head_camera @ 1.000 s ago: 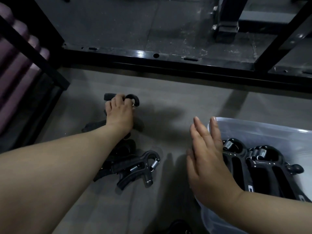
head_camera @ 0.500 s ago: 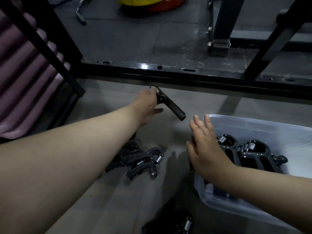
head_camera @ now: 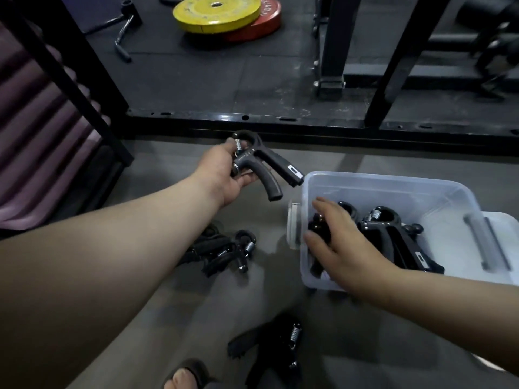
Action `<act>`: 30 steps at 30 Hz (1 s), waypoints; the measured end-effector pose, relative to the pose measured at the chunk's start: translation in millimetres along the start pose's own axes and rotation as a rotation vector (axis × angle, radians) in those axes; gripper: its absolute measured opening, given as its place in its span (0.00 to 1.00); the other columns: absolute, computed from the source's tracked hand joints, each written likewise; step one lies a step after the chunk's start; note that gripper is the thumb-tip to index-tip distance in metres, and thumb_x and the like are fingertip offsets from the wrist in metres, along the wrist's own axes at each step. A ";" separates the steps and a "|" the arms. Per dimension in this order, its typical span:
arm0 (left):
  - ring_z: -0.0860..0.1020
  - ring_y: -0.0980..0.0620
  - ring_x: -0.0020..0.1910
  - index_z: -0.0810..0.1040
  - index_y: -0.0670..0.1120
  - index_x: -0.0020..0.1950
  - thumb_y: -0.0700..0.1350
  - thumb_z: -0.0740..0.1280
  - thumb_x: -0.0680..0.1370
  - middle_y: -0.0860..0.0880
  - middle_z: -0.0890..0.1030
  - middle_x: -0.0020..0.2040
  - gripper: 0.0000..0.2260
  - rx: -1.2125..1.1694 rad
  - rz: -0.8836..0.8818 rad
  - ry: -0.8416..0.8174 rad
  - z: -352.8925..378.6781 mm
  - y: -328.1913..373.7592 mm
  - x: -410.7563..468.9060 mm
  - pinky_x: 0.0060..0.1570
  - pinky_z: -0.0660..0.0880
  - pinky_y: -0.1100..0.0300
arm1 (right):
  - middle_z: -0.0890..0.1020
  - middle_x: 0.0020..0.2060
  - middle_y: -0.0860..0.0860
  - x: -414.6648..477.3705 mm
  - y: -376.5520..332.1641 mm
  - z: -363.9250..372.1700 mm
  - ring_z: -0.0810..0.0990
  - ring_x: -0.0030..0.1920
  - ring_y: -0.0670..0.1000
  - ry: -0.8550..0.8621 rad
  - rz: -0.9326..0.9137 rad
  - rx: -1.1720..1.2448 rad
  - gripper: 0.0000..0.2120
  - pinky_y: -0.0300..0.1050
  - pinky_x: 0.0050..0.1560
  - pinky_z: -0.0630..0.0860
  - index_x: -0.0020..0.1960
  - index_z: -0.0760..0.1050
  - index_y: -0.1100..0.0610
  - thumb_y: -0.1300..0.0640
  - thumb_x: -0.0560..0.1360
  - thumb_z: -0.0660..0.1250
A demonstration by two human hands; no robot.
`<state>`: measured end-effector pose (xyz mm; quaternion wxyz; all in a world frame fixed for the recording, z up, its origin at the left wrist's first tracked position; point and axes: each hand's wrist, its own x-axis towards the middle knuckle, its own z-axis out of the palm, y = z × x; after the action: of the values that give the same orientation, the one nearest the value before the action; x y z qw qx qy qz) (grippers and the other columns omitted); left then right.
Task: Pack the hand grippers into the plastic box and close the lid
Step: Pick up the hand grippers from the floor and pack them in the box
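My left hand (head_camera: 224,175) clamps 1 hand gripper (head_camera: 261,161) at its spring head, at 10 o'clock from the plastic box (head_camera: 393,181). My right hand (head_camera: 345,245) lies on the packed grippers (head_camera: 393,228) inside; I cannot tell whether it grips. I judge the unit rigid, light and sturdy. Hold the head, handles leading.

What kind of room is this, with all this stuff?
Probably a gym: a yellow weight plate lies partly over a red weight plate on the dark floor, near a black steel rack.

Left hand (head_camera: 224,175) in curled grip, right hand (head_camera: 345,248) palm-down.
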<state>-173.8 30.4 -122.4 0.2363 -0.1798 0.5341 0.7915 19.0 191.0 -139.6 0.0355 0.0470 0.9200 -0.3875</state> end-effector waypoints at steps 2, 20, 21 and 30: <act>0.83 0.41 0.50 0.77 0.44 0.45 0.50 0.59 0.83 0.42 0.83 0.48 0.13 0.055 -0.007 -0.031 5.2 -1.3 -10.9 0.44 0.81 0.43 | 0.64 0.70 0.44 -2.8 -4.9 -9.6 0.65 0.68 0.42 0.030 0.069 0.128 0.25 0.41 0.69 0.60 0.76 0.57 0.50 0.47 0.81 0.57; 0.72 0.50 0.64 0.74 0.47 0.66 0.38 0.56 0.78 0.48 0.75 0.65 0.18 1.207 0.561 -0.275 61.2 -97.3 -47.5 0.62 0.67 0.61 | 0.75 0.44 0.53 2.9 79.5 -78.5 0.74 0.49 0.55 -0.043 0.231 -0.385 0.10 0.43 0.47 0.68 0.43 0.69 0.53 0.48 0.78 0.61; 0.69 0.49 0.68 0.73 0.46 0.68 0.37 0.56 0.78 0.46 0.72 0.68 0.20 1.264 0.602 -0.298 52.7 -103.3 -43.7 0.66 0.66 0.59 | 0.76 0.41 0.51 2.7 82.2 -79.9 0.75 0.46 0.54 -0.046 0.237 -0.379 0.10 0.42 0.44 0.67 0.42 0.71 0.54 0.49 0.78 0.62; 0.45 0.58 0.78 0.69 0.48 0.71 0.42 0.55 0.80 0.54 0.57 0.79 0.19 1.527 0.726 -0.365 29.2 -129.9 -39.4 0.75 0.52 0.53 | 0.80 0.37 0.56 12.7 88.6 -67.2 0.78 0.41 0.57 -0.135 0.429 -0.390 0.15 0.48 0.42 0.75 0.42 0.75 0.61 0.48 0.75 0.63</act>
<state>-68.8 91.7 -189.4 0.1069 0.3399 0.8978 0.2589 14.5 301.5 -156.9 0.1858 0.2066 0.9418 -0.1892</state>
